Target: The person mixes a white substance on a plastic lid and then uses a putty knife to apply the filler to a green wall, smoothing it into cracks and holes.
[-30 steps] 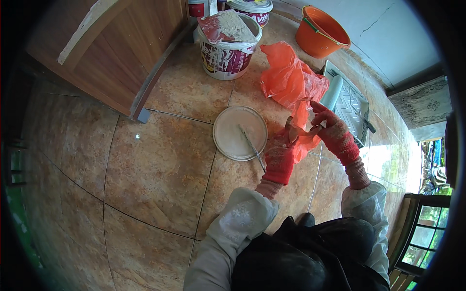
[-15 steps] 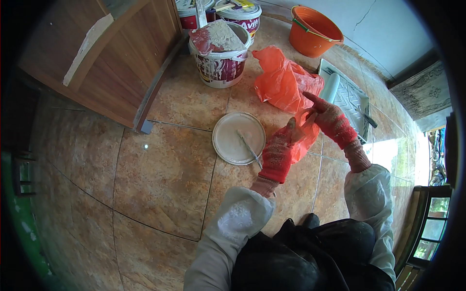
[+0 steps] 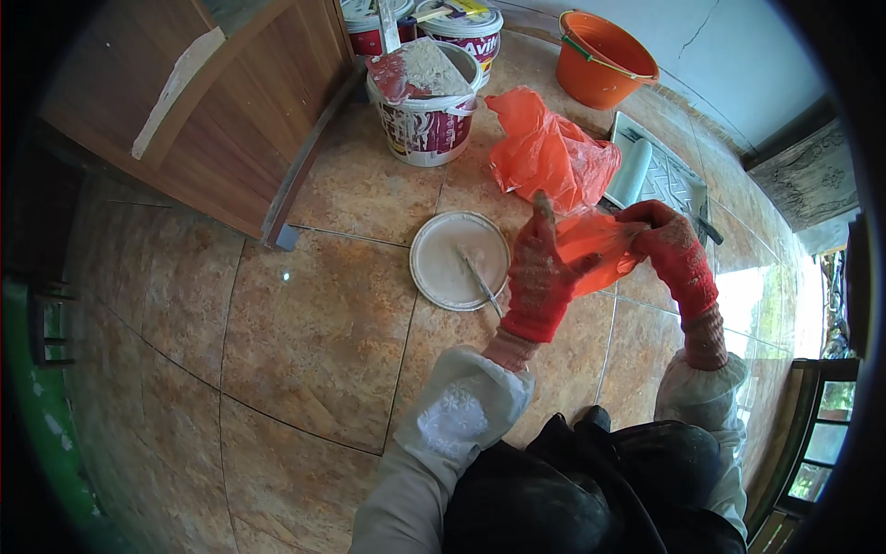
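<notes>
My left hand (image 3: 540,282), in a dusty red glove, has its index finger stretched up and thumb apart, touching a piece of orange plastic (image 3: 600,245). My right hand (image 3: 669,245), gloved alike, has bent fingers pinched on that plastic at its right side, drawing it taut. Behind them a crumpled orange plastic bag (image 3: 549,152) lies on the tiles; whether the held piece joins it, I cannot tell. Left of my hands is a round white lid (image 3: 443,240) with pale contents and a thin stick across it. A paint tray (image 3: 688,189) with a pale roller lies beyond my right hand.
A splattered bucket (image 3: 423,129) carries a plaster-crusted board (image 3: 415,69), with further tubs (image 3: 461,46) behind. An orange bucket (image 3: 600,74) stands by the cracked wall (image 3: 738,55). A wooden door or panel (image 3: 185,120) occupies the upper left, above tiled floor (image 3: 305,332).
My left hand has lifted its index finger and spread from the plastic. My right hand has moved down and rightward, its fingers curling over the plastic, which is pulled out sideways.
</notes>
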Motion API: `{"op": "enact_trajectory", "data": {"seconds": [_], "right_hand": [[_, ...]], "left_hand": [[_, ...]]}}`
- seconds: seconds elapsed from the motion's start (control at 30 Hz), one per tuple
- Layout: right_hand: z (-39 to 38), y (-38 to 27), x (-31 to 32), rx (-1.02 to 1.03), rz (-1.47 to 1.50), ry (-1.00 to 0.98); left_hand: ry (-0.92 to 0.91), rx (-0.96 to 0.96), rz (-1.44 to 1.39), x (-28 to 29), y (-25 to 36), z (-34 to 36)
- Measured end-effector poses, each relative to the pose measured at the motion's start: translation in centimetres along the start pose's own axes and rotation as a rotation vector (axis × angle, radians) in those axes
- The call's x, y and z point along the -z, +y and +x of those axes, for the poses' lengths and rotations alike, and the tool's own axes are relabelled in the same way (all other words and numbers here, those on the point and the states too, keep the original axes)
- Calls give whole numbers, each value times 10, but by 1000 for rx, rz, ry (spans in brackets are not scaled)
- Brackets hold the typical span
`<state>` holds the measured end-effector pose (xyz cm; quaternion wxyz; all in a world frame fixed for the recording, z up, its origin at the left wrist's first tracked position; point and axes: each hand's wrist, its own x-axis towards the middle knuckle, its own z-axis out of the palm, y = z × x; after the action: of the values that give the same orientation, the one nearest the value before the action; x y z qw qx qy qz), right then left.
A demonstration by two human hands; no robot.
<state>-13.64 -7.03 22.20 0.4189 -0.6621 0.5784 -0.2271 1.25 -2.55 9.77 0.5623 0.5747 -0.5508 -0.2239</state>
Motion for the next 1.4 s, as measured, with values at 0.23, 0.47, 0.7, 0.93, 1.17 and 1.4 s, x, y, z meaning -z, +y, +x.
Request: {"op": "enact_trajectory", "data": {"seconds": [0.23,0.47,0.7,0.93,1.17,1.4], "right_hand": [[-11,-3,-12,-157,190,-5],[-17,6,4,-124,66,-37],[-28,30,41,-94,-65,56],[-41,4,19,267,-590,98],[-30,-13,-6,321,-676,37],[-10,-28,-9,-59,-403,-24]], "left_hand": [[-204,-311,2,-16,25,11],[-229,-345,156,-34,4,0],[-295,-425,16,-31,-16,-1],[-423,15,-669,-44,-28,7],[-731,-390,0,-33,-6,22],[-993,-379,-301,-36,-3,38]]}}
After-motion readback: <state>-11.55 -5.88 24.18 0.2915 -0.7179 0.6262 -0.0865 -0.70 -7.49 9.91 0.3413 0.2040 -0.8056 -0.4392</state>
